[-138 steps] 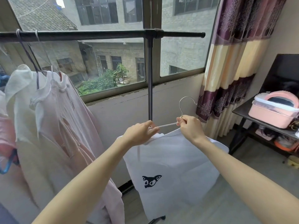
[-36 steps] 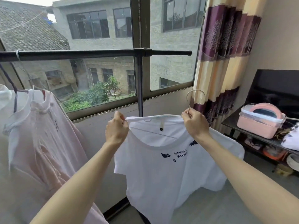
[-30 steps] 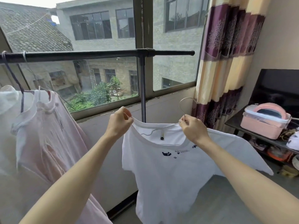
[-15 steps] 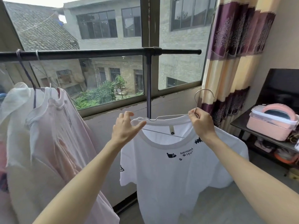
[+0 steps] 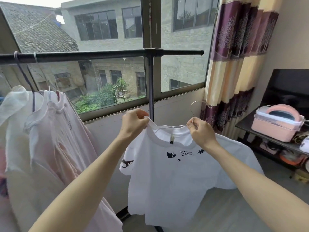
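A white T-shirt [image 5: 175,173] with small black cat prints hangs in front of me on a thin metal hanger [image 5: 194,111], below the black clothes rail [image 5: 100,55]. My left hand [image 5: 133,124] pinches the shirt's collar at its left side. My right hand [image 5: 199,129] grips the hanger at the base of its hook, on the shirt's right shoulder. The hook points up and is free of the rail.
Pale pink and white garments [image 5: 50,139] hang on the rail's left part. The rail's upright post [image 5: 151,84] stands behind the shirt. A window and a striped curtain [image 5: 234,64] are behind. At right, a dark shelf [image 5: 274,139] carries a pink box [image 5: 277,123].
My left hand, open half a second ago beside the collar, now pinches it. The shirt and hanger sit a little lower and tilted, left side raised.
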The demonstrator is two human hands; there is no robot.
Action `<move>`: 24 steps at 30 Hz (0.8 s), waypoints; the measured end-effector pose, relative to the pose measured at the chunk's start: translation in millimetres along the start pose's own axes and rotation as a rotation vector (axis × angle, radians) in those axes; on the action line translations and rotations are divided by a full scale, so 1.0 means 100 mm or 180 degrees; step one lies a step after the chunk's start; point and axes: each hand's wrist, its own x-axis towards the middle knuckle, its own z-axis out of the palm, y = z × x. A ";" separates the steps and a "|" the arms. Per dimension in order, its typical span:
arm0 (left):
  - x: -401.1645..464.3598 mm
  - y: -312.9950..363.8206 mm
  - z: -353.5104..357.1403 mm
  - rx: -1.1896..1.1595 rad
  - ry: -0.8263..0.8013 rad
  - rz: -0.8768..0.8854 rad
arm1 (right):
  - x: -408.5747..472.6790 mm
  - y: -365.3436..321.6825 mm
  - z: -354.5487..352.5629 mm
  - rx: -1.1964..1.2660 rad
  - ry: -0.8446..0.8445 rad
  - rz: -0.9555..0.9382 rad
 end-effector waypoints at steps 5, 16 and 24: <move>-0.09 -0.17 0.05 0.0858 -0.0773 0.0413 | 0.04 -0.10 -0.01 0.0561 0.0055 0.0120; -0.12 -0.41 -0.03 0.2062 -0.0352 0.1681 | 0.07 -0.06 -0.13 0.1016 -0.0054 0.0144; -0.19 -0.18 0.10 0.2172 -0.0203 0.1288 | 0.03 -0.17 -0.16 0.1162 -0.0037 -0.0282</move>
